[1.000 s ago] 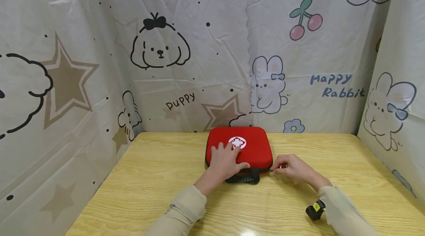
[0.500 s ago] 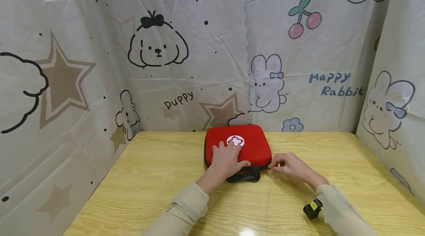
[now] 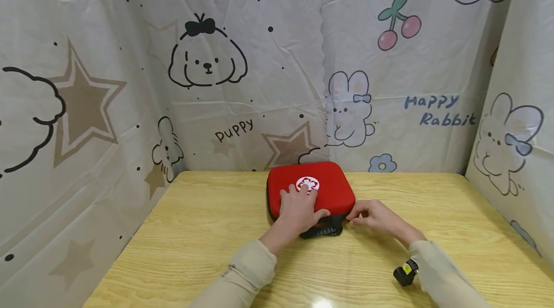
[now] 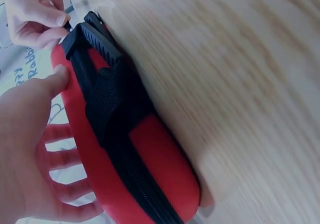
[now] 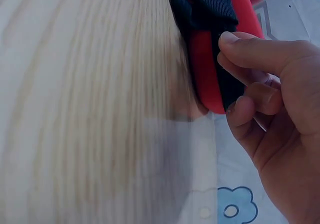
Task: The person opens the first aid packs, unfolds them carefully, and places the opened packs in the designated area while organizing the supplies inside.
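A red zip case (image 3: 335, 192) with a white round emblem lies closed-looking on the wooden table, its black handle (image 3: 322, 231) facing the person. Spread fingers of my left hand (image 3: 297, 209) rest on its top, with the thumb near the front edge. At the front right corner, my right hand (image 3: 375, 215) pinches a small black zipper pull (image 4: 68, 26) between thumb and forefinger. The black zipper band (image 4: 132, 166) runs along the case's side in the left wrist view. In the right wrist view, the fingertips cover the pull.
Wood-grain table (image 3: 195, 231) surrounds the case. A patterned cloth (image 3: 242, 57) hangs close behind it and along both sides. A small black device (image 3: 405, 273) with a yellow mark is strapped at the right wrist.
My right hand has moved slightly left along the case's front edge from the right corner. The left hand has shifted a little right, and the case has turned slightly.
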The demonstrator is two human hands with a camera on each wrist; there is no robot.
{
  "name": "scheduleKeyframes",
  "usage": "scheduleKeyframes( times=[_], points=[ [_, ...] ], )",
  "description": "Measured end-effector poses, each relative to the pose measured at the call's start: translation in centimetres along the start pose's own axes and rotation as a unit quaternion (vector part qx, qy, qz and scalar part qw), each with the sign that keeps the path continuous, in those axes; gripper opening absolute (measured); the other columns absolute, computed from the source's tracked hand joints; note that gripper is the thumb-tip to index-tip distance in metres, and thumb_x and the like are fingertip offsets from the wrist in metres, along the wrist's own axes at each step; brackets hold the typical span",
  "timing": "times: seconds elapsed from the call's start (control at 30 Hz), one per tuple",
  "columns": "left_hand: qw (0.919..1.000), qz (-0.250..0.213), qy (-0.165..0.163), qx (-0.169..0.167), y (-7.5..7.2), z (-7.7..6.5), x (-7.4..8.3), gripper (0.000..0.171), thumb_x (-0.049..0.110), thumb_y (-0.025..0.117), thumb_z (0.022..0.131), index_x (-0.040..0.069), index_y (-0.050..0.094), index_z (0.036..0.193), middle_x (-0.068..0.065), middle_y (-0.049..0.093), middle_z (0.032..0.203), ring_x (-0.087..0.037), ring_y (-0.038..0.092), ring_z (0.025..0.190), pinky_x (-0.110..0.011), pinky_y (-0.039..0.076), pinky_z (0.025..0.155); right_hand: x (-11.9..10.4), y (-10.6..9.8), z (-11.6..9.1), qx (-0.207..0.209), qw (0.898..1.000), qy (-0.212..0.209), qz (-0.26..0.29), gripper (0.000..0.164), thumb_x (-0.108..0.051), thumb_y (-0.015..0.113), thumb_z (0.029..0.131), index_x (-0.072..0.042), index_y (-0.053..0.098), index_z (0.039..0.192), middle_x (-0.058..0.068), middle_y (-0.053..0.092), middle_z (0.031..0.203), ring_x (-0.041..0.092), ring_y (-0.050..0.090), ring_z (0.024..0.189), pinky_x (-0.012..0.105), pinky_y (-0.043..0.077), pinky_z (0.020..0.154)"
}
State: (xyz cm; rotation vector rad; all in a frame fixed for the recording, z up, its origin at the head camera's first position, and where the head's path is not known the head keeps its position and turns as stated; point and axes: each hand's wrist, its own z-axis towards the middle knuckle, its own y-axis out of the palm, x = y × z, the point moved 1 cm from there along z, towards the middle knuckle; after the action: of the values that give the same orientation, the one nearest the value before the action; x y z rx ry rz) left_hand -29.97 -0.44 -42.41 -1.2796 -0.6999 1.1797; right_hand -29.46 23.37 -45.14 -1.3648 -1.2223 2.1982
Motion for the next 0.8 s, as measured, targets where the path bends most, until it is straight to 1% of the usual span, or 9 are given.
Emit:
scheduleKeyframes(
  times=[0.13, 0.23, 0.3, 0.4, 0.5, 0.57, 0.63, 0.7, 0.8],
  points=[
    [1.0000, -0.007, 0.001, -0.004, 0.2, 0.2, 0.2, 0.072, 0.076, 0.052, 0.084, 0.028, 0.055, 0.138, -0.002, 0.059, 0.131, -0.031, 0.054, 0.114, -0.053, 0.048, 0.091, -0.1, 0.1, 0.2, -0.003, 1.000, -0.003, 0.004, 0.011, -0.009, 0.072, 0.088, -0.016, 0.078, 0.093, -0.005, 0.071, 0.095, 0.004, 0.055, 0.081, 0.022, 0.047, 0.074],
    [0.9997, -0.021, 0.009, -0.005, 0.3, 0.4, -0.3, 0.071, 0.075, 0.054, 0.084, 0.028, 0.056, 0.137, -0.003, 0.058, 0.134, -0.029, 0.052, 0.118, -0.051, 0.047, 0.094, -0.1, 0.1, 0.2, -0.001, 1.000, 0.001, 0.001, 0.010, -0.010, 0.072, 0.088, -0.016, 0.077, 0.094, -0.006, 0.071, 0.096, 0.005, 0.054, 0.081, 0.022, 0.046, 0.074],
    [0.9989, -0.039, 0.024, -0.006, 0.2, 0.3, -1.1, 0.067, 0.073, 0.054, 0.086, 0.027, 0.057, 0.135, -0.003, 0.057, 0.133, -0.026, 0.051, 0.118, -0.048, 0.046, 0.095, 0.0, 0.0, 0.1, 0.000, 1.000, 0.005, -0.008, 0.010, -0.011, 0.072, 0.088, -0.018, 0.077, 0.094, -0.007, 0.070, 0.096, 0.005, 0.053, 0.081, 0.022, 0.045, 0.073],
    [0.9945, -0.084, 0.062, -0.005, 0.1, 0.2, -3.1, 0.057, 0.067, 0.056, 0.089, 0.026, 0.061, 0.128, -0.001, 0.057, 0.130, -0.022, 0.051, 0.115, -0.043, 0.046, 0.094, 0.2, -0.4, 0.0, 0.007, 1.000, 0.005, -0.023, 0.010, -0.011, 0.073, 0.088, -0.019, 0.077, 0.094, -0.008, 0.070, 0.094, 0.005, 0.052, 0.079, 0.021, 0.043, 0.070],
    [0.9835, -0.149, 0.103, -0.007, 0.2, 0.0, -5.7, 0.047, 0.060, 0.058, 0.092, 0.025, 0.065, 0.122, 0.001, 0.059, 0.126, -0.020, 0.053, 0.113, -0.040, 0.044, 0.097, 0.7, -0.7, -0.1, 0.018, 0.999, 0.003, -0.033, 0.011, -0.010, 0.073, 0.088, -0.018, 0.076, 0.094, -0.007, 0.069, 0.091, 0.003, 0.050, 0.076, 0.021, 0.042, 0.067],
    [0.9737, -0.190, 0.125, -0.013, 0.5, -0.2, -7.4, 0.043, 0.056, 0.061, 0.092, 0.024, 0.067, 0.120, 0.001, 0.060, 0.124, -0.018, 0.053, 0.115, -0.039, 0.044, 0.100, 1.1, -0.9, -0.2, 0.026, 0.999, 0.002, -0.034, 0.011, -0.009, 0.073, 0.088, -0.017, 0.076, 0.094, -0.006, 0.069, 0.088, 0.003, 0.048, 0.072, 0.021, 0.041, 0.065],
    [0.9631, -0.228, 0.141, -0.027, 0.8, -0.3, -8.9, 0.040, 0.052, 0.062, 0.093, 0.024, 0.068, 0.120, 0.002, 0.060, 0.125, -0.016, 0.053, 0.117, -0.037, 0.044, 0.103, 1.5, -1.0, -0.3, 0.033, 0.999, 0.003, -0.030, 0.011, -0.007, 0.073, 0.088, -0.016, 0.076, 0.094, -0.004, 0.069, 0.087, 0.002, 0.047, 0.071, 0.021, 0.041, 0.064],
    [0.9515, -0.261, 0.156, -0.048, 1.0, -0.5, -10.0, 0.040, 0.050, 0.064, 0.092, 0.023, 0.067, 0.121, 0.002, 0.058, 0.129, -0.016, 0.052, 0.121, -0.037, 0.045, 0.105, 1.7, -1.1, -0.2, 0.038, 0.999, 0.004, -0.026, 0.011, -0.006, 0.072, 0.087, -0.015, 0.076, 0.093, -0.003, 0.069, 0.087, 0.002, 0.047, 0.071, 0.021, 0.041, 0.064],
    [0.9352, -0.296, 0.174, -0.085, 1.2, -0.7, -10.9, 0.046, 0.052, 0.067, 0.089, 0.024, 0.066, 0.125, 0.003, 0.054, 0.138, -0.016, 0.047, 0.130, -0.037, 0.044, 0.108, 1.9, -1.2, -0.1, 0.039, 0.999, -0.001, -0.019, 0.010, -0.004, 0.072, 0.087, -0.013, 0.075, 0.092, -0.001, 0.070, 0.088, 0.002, 0.048, 0.072, 0.021, 0.041, 0.064]
  ],
)
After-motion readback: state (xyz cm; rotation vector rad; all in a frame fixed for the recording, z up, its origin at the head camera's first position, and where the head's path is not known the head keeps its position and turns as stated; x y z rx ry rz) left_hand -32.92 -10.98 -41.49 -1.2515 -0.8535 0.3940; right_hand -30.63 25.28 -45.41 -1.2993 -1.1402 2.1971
